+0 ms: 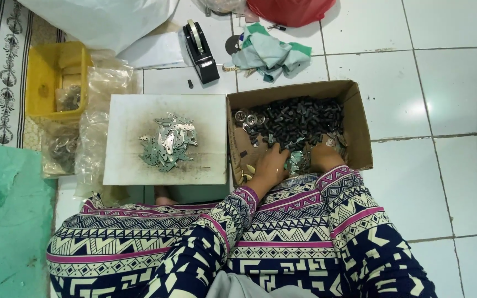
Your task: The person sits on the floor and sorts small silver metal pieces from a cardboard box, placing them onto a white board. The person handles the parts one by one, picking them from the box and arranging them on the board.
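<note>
- both hands – left hand (269, 168), right hand (322, 157) – down in the open brown cardboard box (360, 127) of small black plastic caps (299, 118)
- grip on the little silvery metal pieces (296, 161)? can't tell
- more flat metal pieces (168, 142) piled on the white square board (128, 165)

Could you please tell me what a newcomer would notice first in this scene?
Probably the cardboard box at centre right, heaped with small dark parts, where the left hand and right hand gather shiny metal pieces. Left of it, a white board carries a pile of flat metal pieces.

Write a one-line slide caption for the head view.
Both hands, left hand and right hand, reach into a cardboard box of small dark parts, beside a white board heaped with metal pieces.
</note>
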